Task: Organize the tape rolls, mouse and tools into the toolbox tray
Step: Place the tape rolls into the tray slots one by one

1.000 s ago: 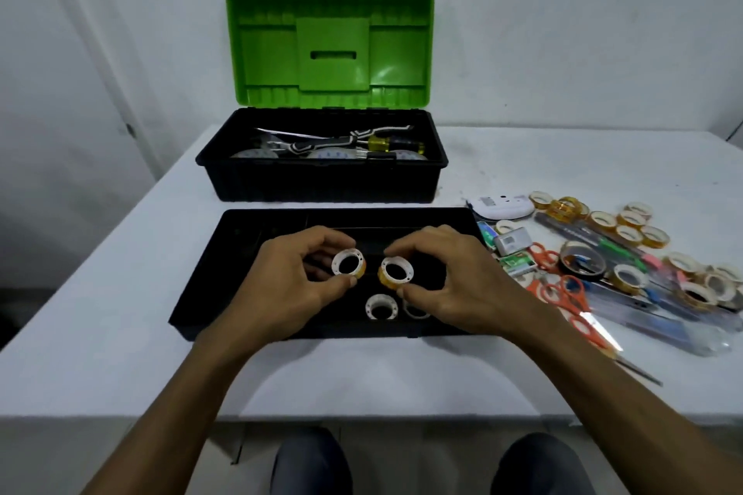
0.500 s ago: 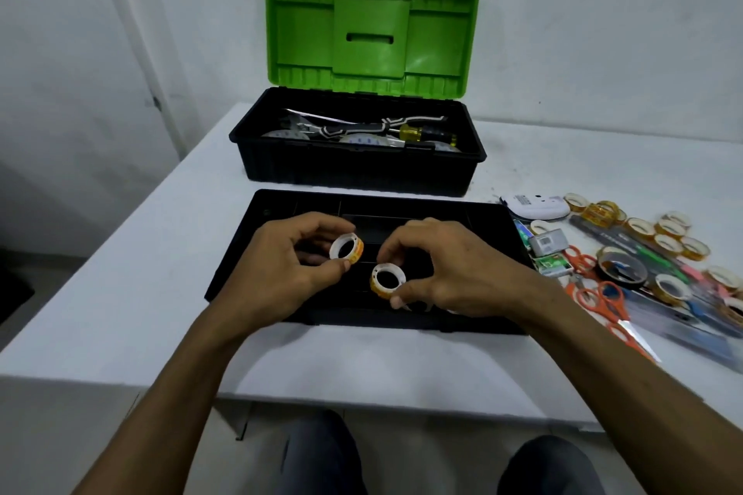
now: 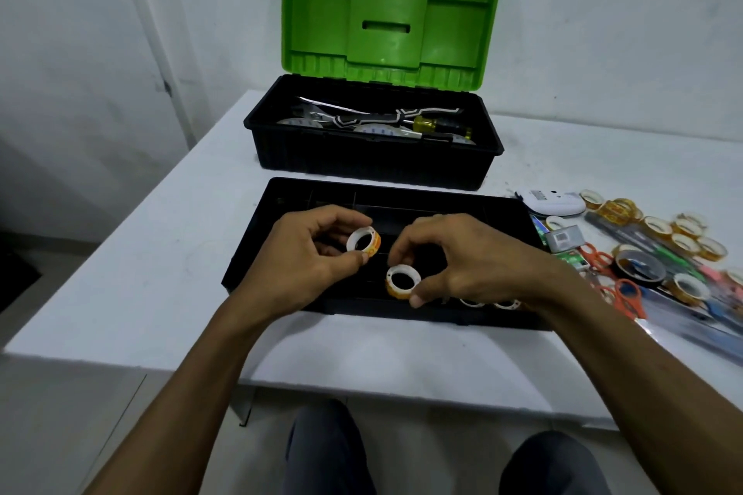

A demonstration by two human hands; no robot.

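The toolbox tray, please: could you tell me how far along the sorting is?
Early stage. Two tape rolls already lie in the tray, by its front edge. The left hand pinches one small roll and the right hand a second roll, both over the tray. Still on the table to the right: the mouse, the scissors and many loose rolls.

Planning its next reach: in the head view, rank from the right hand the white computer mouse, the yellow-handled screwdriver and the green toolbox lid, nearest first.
1. White computer mouse, on the table, right of the right hand.
2. Yellow-handled screwdriver, inside the toolbox behind.
3. Green toolbox lid, upright at the back.
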